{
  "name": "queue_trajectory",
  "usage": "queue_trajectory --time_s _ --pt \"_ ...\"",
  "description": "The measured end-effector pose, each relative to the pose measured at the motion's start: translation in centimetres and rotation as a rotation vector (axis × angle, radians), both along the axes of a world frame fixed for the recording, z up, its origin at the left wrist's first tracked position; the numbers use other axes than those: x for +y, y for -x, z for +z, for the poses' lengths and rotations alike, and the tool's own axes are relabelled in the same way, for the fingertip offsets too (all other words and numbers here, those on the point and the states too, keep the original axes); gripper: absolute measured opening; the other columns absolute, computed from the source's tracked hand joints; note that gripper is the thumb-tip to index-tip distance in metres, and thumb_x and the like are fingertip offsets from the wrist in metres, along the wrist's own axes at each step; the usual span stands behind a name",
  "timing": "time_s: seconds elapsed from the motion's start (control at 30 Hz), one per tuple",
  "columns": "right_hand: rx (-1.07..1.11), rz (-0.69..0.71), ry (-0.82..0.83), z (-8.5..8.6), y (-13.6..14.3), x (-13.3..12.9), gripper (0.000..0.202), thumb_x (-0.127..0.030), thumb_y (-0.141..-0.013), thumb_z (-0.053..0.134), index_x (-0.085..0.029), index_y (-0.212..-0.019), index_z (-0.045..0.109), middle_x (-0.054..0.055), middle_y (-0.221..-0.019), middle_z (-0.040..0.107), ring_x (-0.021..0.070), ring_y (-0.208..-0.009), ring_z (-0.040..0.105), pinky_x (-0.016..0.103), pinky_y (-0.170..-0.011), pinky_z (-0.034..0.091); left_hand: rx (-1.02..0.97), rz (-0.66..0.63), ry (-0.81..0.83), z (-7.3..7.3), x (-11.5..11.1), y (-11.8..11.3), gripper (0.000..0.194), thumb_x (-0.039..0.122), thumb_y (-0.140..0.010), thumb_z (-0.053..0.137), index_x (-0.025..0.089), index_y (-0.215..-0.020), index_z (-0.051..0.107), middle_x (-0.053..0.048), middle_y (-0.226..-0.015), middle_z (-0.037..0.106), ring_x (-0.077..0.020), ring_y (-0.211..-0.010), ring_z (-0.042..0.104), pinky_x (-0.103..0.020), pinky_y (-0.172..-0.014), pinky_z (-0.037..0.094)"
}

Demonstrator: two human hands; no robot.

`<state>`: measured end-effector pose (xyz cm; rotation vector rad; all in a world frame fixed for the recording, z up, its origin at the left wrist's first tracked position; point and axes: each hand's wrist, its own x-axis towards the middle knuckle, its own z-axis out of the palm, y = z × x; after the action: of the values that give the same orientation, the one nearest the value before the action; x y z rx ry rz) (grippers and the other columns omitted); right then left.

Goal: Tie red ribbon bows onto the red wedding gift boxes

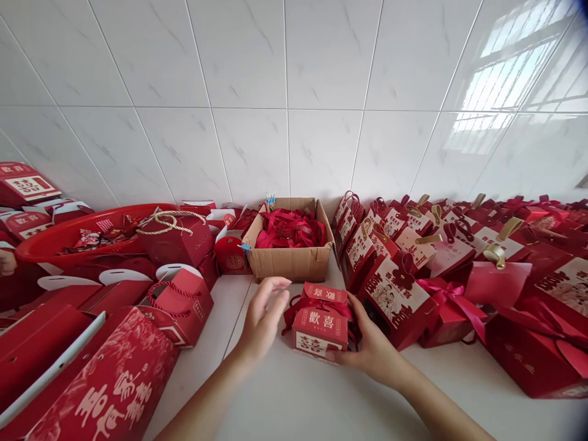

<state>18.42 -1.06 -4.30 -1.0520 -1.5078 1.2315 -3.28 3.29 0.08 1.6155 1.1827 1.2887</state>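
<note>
Right hand (370,349) is gripping a box (320,329) from 3 o'clock. Left hand (260,323) is hovering, unclenched, at its 9 o'clock.

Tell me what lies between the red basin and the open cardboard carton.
Red gift boxes stand between them, as the head view shows.

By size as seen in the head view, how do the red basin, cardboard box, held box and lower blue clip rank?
1. Red basin (widest, though partly covered)
2. Cardboard box
3. Held box
4. Lower blue clip
</note>
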Motion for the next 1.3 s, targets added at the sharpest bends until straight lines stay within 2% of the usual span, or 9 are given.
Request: queue_trajectory --time_s 0.1,0.17,0.27,0.37,0.5,0.63,0.87,1.03,1.3 --pt "-0.015 -0.09 -0.048 -0.5 -0.2 0.3 0.105 -0.036 -0.065 0.083 -0.024 -0.145 0.018 0.014 -0.15 0.031 0.0285 -0.137 0.034 0.044 -0.114 0.027 0.021 -0.156 0.084 -0.5 -0.2 -0.8 0.022 0.037 -0.086 0.056 0.018 -0.097 0.057 -0.007 -0.102 0.063 -0.0218 -0.1 0.057 -0.03 -0.089 0.043" --pt "-0.025 -0.173 -0.11 -0.4 -0.4 0.5 0.088 -0.046 -0.072 0.076 -0.022 -0.142 0.028 0.014 -0.146 0.036 0.0281 -0.133 0.038 0.043 -0.112 0.03 0.003 -0.178 0.12 -0.8 -0.1 -1.1 0.023 0.039 -0.084 0.059 0.018 -0.093 0.056 -0.005 -0.093 0.062 -0.0192 -0.089 0.057 -0.028 -0.08 0.044" --pt "0.003 -0.326 -0.132 0.2 -0.6 0.6 0.053 -0.059 -0.084 0.055 -0.02 -0.12 0.049 0.012 -0.119 0.055 0.0241 -0.107 0.054 0.038 -0.093 0.045 -0.039 -0.19 0.219 -0.9 0.0 -1.1 0.029 0.044 -0.08 0.063 0.018 -0.082 0.051 0.001 -0.075 0.054 -0.0133 -0.069 0.049 -0.023 -0.063 0.039" --pt "0.007 -0.427 -0.105 0.7 -0.6 0.7 0.046 -0.063 -0.082 0.055 -0.019 -0.095 0.053 0.005 -0.089 0.055 0.0172 -0.081 0.053 0.029 -0.073 0.045 -0.085 -0.309 0.363 -0.4 0.0 -0.7 0.036 0.046 -0.077 0.065 0.019 -0.074 0.042 0.005 -0.066 0.046 -0.0089 -0.058 0.04 -0.02 -0.052 0.031" --pt "0.03 -0.264 0.061 1.0 -0.4 0.8 0.047 -0.065 -0.079 0.058 -0.02 -0.085 0.049 -0.002 -0.074 0.048 0.0099 -0.06 0.041 0.022 -0.053 0.034 -0.077 -0.411 0.471 0.1 -0.1 -0.3 0.04 0.05 -0.077 0.065 0.019 -0.072 0.039 0.007 -0.059 0.044 -0.0062 -0.048 0.034 -0.019 -0.044 0.023" --pt "0.017 -0.175 0.223 1.2 -0.4 0.9 0.054 -0.073 -0.074 0.057 -0.02 -0.077 0.042 -0.006 -0.06 0.041 0.0074 -0.05 0.031 0.021 -0.045 0.02 -0.035 -0.397 0.487 0.2 -0.1 -0.2 0.045 0.058 -0.079 0.059 0.019 -0.067 0.041 0.006 -0.053 0.042 -0.0059 -0.043 0.032 -0.02 -0.04 0.019" --pt "-0.107 -0.141 0.223 2.0 -1.0 0.8 0.058 -0.074 -0.076 0.052 -0.02 -0.062 0.035 -0.007 -0.056 0.024 0.0065 -0.05 0.016 0.025 -0.046 0.009 -0.008 -0.35 0.46 0.7 -0.2 -0.3 0.044 0.055 -0.074 0.065 0.018 -0.06 0.045 0.007 -0.047 0.038 -0.0055 -0.041 0.028 -0.022 -0.04 0.017" --pt "-0.067 -0.157 0.166 1.9 -1.3 0.8 0.061 -0.071 -0.073 0.06 -0.021 -0.057 0.029 -0.007 -0.054 0.023 0.007 -0.051 0.017 0.026 -0.048 0.011 -0.057 -0.281 0.425 0.6 0.2 0.2 0.043 0.051 -0.073 0.068 0.017 -0.06 0.046 0.007 -0.05 0.035 -0.0053 -0.044 0.025 -0.023 -0.044 0.013" --pt "-0.016 -0.14 0.09 2.0 -1.4 0.8 0.058 -0.065 -0.074 0.063 -0.02 -0.056 0.031 -0.007 -0.054 0.022 0.0073 -0.052 0.016 0.027 -0.049 0.011 -0.032 -0.239 0.39 0.6 0.7 0.9 0.042 0.047 -0.071 0.068 0.017 -0.056 0.042 0.007 -0.05 0.031 -0.006 -0.046 0.02 -0.026 -0.047 0.01"
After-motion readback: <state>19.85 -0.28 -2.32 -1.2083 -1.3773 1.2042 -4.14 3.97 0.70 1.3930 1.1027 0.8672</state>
